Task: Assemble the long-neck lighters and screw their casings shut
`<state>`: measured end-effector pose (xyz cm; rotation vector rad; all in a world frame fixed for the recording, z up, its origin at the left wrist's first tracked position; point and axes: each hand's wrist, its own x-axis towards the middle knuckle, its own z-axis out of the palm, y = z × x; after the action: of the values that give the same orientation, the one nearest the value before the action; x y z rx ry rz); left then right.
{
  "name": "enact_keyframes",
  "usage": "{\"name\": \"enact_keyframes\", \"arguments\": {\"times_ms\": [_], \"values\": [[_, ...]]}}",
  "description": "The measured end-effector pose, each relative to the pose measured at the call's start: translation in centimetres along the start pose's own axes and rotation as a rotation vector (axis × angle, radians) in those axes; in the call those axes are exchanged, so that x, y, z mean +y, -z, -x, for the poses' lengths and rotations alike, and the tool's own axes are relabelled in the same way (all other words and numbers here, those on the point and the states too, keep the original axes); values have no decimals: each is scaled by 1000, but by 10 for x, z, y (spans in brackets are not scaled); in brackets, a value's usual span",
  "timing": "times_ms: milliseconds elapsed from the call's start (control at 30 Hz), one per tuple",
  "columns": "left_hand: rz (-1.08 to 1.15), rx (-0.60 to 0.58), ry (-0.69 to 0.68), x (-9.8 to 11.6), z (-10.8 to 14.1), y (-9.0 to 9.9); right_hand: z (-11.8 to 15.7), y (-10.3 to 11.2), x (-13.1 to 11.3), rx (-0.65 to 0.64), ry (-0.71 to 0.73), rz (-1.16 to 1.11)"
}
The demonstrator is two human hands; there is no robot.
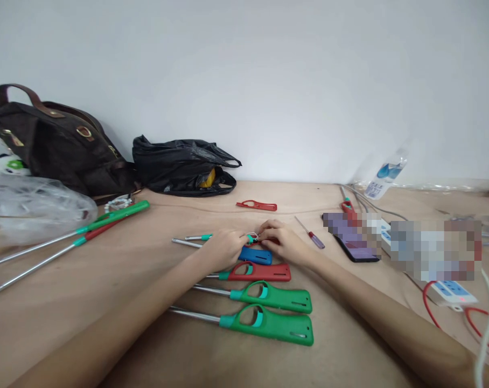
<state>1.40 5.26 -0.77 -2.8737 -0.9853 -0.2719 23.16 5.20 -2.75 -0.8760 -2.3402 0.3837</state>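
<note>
My left hand (224,248) is closed, its fingertips pinched at the teal inner part of an opened long-nosed gas lighter (206,237). A thin whitish wire loop (251,235) shows between my hands. Fingers bent together, my right hand (284,243) meets the lighter's red body from the right; what they pinch is hidden. Just nearer lie a blue gas lighter (257,255), partly under my left hand, a red gas lighter (271,271) and two green gas lighters (287,299). A loose red half shell (264,206) lies beyond my hands.
A screwdriver (316,240) and a phone (355,242) lie to the right, near power strips (450,291) with cables. Two more lighters (119,214) lie left, by a clear plastic bag (38,210). A dark backpack (62,145), black bag (180,161) and bottle (385,175) stand along the wall.
</note>
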Motion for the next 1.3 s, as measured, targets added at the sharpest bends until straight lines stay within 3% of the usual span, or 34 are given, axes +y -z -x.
{"name": "enact_keyframes", "arguments": {"times_ms": [200, 467, 700, 800, 1033, 1300], "values": [[60, 0, 59, 3, 4, 1, 0, -10, 3, 117, -107, -58], [152, -5, 87, 6, 8, 4, 3, -10, 7, 95, 24, 21], [526, 92, 180, -10, 7, 8, 4, -7, 4, 141, -68, -32], [628, 161, 248, -21, 6, 6, 4, -6, 2, 125, -41, 15], [533, 152, 266, -32, 9, 7, 3, -10, 2, -2, 72, 222], [550, 56, 263, -36, 10, 7, 3, -11, 3, -3, 76, 239]]}}
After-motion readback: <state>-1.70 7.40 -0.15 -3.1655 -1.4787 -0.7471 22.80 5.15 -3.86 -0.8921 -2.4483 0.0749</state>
